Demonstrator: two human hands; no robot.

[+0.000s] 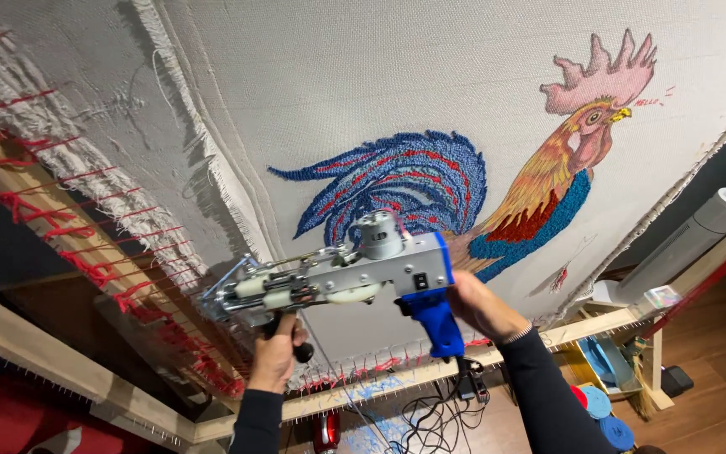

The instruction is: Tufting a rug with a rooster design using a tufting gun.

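A tufting gun (338, 282) sits in mid-air in front of a stretched cloth, held level with its needle end pointing left. Its body is a boxy frame of bare grey metal with pale plastic gears, a stubby cylindrical motor on top and a thin wire loop at the nose. The right hand (481, 307) is wrapped around the glossy blue plastic pistol grip (437, 324) at the rear; the left hand (277, 353) is closed around a black knobbed handle under the front of the machine. Both wrists end in dark sleeves.

Behind the tool the backing cloth (363, 76) is a coarse, off-white woven sheet, pulled taut. On it is a rooster design (497, 185) — partly drawn, partly filled with yarn. The tail is a fan of looped blue pile streaked with red, the breast a dense blue patch, the neck smooth orange and yellow, the comb a jagged pink shape.

The cloth is fixed to a wooden frame (35, 336) of pale, square-edged beams, with red yarn (86, 252) laced along the frayed, fringed left edge. Below, black cables (430, 416) tangle on the floor among blue yarn scraps. To the right stand round blue and red yarn cones (602, 412) and a tall white cylindrical appliance (699, 235) — all on a brown wooden floor (724, 361).
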